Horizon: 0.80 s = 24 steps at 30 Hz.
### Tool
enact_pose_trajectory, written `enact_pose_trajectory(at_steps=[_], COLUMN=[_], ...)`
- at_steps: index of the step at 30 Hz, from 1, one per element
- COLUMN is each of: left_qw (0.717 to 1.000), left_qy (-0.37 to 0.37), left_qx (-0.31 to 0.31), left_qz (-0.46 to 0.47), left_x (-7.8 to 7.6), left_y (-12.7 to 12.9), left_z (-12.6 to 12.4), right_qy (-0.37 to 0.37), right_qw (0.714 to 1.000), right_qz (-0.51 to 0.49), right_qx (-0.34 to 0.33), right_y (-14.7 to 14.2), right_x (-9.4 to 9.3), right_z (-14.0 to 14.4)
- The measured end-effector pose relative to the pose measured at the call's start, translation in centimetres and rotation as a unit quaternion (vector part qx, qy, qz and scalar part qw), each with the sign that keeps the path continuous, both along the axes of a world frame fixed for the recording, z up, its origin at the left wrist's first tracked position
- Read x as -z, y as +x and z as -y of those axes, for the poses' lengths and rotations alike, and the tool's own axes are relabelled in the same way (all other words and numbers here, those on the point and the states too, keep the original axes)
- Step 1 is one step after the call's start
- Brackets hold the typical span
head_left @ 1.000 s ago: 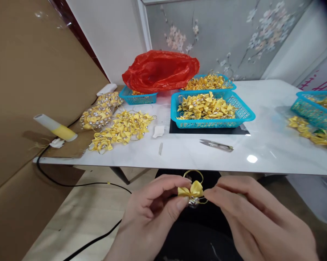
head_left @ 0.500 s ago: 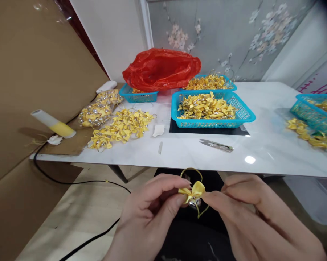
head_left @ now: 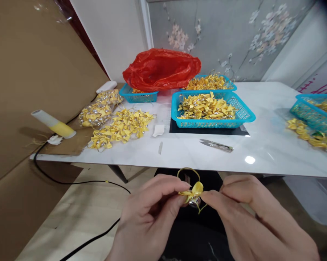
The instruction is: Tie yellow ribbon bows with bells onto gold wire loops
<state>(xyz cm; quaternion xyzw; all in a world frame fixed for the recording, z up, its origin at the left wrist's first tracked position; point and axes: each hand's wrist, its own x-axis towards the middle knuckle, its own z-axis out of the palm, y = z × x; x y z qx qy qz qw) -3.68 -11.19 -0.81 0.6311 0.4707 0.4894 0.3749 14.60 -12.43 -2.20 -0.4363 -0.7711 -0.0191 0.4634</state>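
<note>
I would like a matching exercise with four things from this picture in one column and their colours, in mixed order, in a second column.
Things:
1. plastic bag
2. basket in the middle of the table
3. bow held between both hands
4. snips

Colours:
A. yellow
B. silver
C. red
D. blue

Pairs: 1-C, 2-D, 3-A, 4-B
</note>
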Motion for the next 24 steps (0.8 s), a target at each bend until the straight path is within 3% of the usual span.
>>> enact_pose_trajectory(at_steps=[7, 13, 19, 24], left_qw=[0.992, 0.975, 0.981, 0.978], left_qy=[0.107, 0.194, 0.175, 0.19], left_qx=[-0.002, -0.019, 0.009, 0.023], left_qz=[-0.072, -0.107, -0.082, -0.078], left_x=[0.4, 1.1, 1.2, 1.0], left_y=[0.0, 0.0, -0.1, -0.2], left_z=[-0.1, 0.1, 0.0, -0.2], right_qy=[0.002, -0.068, -0.048, -0.051], right_qw=[1.0, 0.997, 0.997, 0.998], right_qz=[-0.004, -0.034, -0.036, -0.027], right_qx=[0.016, 0.001, 0.042, 0.02], right_y=[-0.5, -0.3, -0.9, -0.7], right_x=[0.9, 0.7, 0.4, 0.8], right_z=[0.1, 0.1, 0.4, 0.3])
